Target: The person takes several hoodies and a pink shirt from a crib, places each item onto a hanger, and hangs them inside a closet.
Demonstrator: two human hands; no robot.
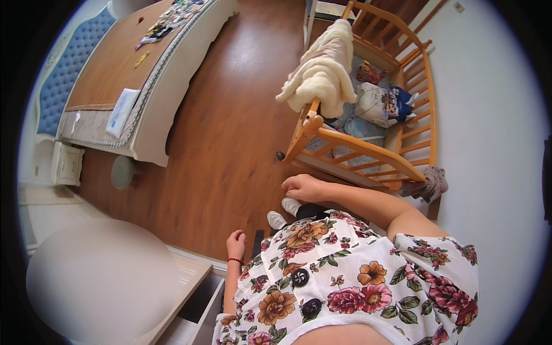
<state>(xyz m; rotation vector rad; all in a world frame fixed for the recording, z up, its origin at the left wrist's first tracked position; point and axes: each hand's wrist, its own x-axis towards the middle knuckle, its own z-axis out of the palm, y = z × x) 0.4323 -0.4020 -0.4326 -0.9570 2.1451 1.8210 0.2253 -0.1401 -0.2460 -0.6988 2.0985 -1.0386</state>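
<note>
My right hand (303, 187) is in front of my body, just short of the wooden crib (374, 150), with its fingers curled in and nothing visible in them. My left hand (236, 244) hangs low at my left side, fingers loosely apart and empty, a red bracelet (234, 260) on its wrist. It is beside the open drawer (210, 307) of a pale cabinet and touches nothing that I can see. A cream fleecy blanket (322, 72) drapes over the crib's near-left rail. Inside the crib lie a white and blue package (379, 104) and a red patterned bundle (370, 73).
A bed (123, 63) with a blue tufted headboard (72, 69) stands at far left; clothes (172, 20) and a white flat package (122, 113) lie on it. Near its foot is a round grey stool (122, 172). Greyish cloth (428, 184) hangs at the crib's near right corner.
</note>
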